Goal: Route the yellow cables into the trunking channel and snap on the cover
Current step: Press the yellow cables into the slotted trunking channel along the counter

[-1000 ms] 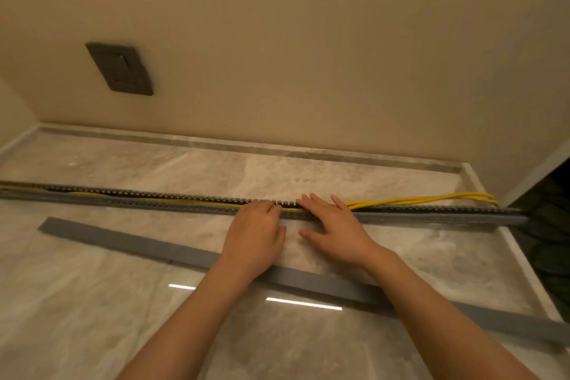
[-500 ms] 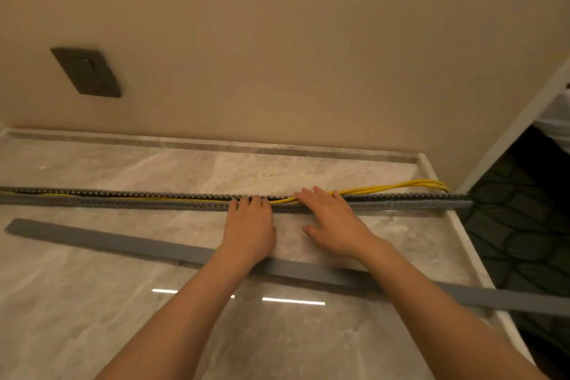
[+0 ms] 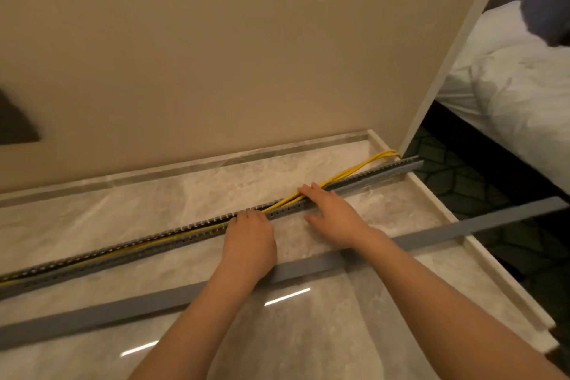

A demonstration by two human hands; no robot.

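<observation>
yellow cables (image 3: 348, 174) look light, springy; i'd press them down just beyond my flat, open-fingered right hand (image 3: 336, 216). left hand (image 3: 249, 241) curls onto the trunking channel (image 3: 123, 253); its grip i cannot tell.

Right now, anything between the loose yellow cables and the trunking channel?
Nothing visible. The trunking channel is open on top; the cover lies apart on the marble surface, nearer the person. The yellow cables run along its far side, with the right hand resting over them.
</observation>
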